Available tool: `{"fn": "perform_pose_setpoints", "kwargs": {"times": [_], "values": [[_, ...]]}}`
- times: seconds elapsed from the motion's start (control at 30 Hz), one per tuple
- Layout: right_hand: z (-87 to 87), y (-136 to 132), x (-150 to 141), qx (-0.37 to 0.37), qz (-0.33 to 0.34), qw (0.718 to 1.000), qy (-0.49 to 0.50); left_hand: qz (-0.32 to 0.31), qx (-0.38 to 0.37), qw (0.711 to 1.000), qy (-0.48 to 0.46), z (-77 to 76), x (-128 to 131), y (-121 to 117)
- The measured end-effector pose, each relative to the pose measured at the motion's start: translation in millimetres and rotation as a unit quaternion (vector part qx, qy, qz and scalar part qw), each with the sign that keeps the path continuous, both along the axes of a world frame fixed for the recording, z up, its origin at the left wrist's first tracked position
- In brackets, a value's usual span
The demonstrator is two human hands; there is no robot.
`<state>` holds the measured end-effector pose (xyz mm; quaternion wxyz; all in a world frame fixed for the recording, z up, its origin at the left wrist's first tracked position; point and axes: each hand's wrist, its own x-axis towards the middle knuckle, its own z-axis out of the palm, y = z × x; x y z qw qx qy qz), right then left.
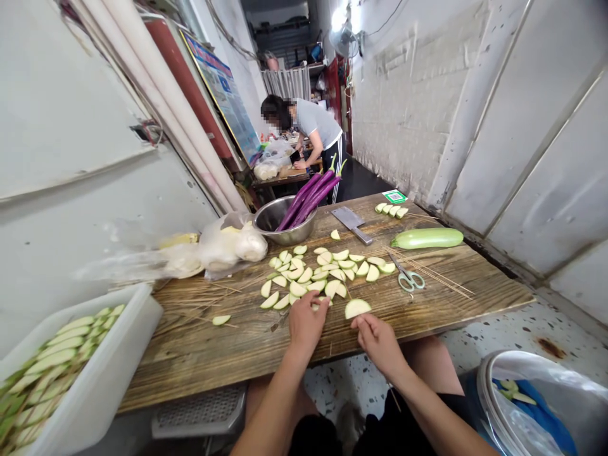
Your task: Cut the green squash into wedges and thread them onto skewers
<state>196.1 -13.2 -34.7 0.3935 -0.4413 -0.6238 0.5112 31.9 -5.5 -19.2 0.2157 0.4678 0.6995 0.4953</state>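
My right hand (377, 342) is closed on a thin bamboo skewer (396, 400), whose tip shows above a half-round zucchini slice (358, 309) threaded on it. The slice sits just above my fingertips, pale flesh facing me. My left hand (308, 320) is at the near edge of a spread of zucchini slices (295, 289). Its thumb and fingers are apart and curved around one slice, touching or nearly touching it. One loose slice (221, 320) lies farther left, close to several bare skewers (202, 297).
On the wooden table (190, 361) are a cleaver (351, 223), scissors (409, 278), a whole zucchini (426, 238) and a steel bowl (278, 231) of eggplants (311, 197). A white bin (137, 342) of skewered slices stands left, a lined bucket (494, 380) right. Another person (316, 120) works behind.
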Motion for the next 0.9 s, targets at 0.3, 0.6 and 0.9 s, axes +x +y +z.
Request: {"fn": "perform_pose_setpoints", "kwargs": {"times": [0.3, 0.6, 0.9], "values": [[-12.4, -13.3, 43.2, -0.054, 0.023, 0.998, 0.024, -0.060, -0.123, 0.939, 0.315, 2.2, 5.6, 46.5], [-16.0, -15.8, 43.8, -0.051, 0.039, 0.997, 0.031, -0.067, -0.078, 0.953, 0.287, 3.1, 10.1, 35.1], [-2.2, -19.7, 32.3, -0.046, 0.059, 0.997, 0.020, -0.029, 0.021, 0.985, -0.169, -5.1, -5.3, 25.5]]}}
